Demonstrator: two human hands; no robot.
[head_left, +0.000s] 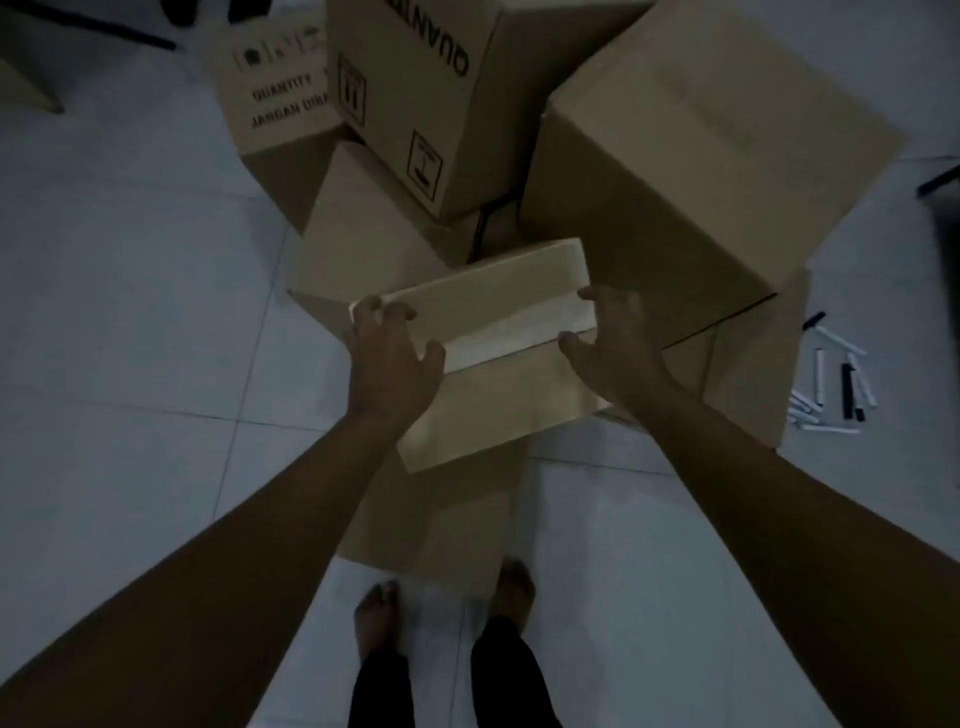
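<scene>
Gripping the small plain brown cardboard box (493, 332) at opposite top corners, left hand (389, 358) and right hand (615, 338) curl round it; likely light, stiff, best held at its edges.

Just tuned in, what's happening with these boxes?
A standing person grips a small cardboard box at both ends, left hand on its left end, right hand on its right. It is over another cardboard piece on the tiled floor, in front of bigger cartons. Markers lie scattered to the right.
</scene>
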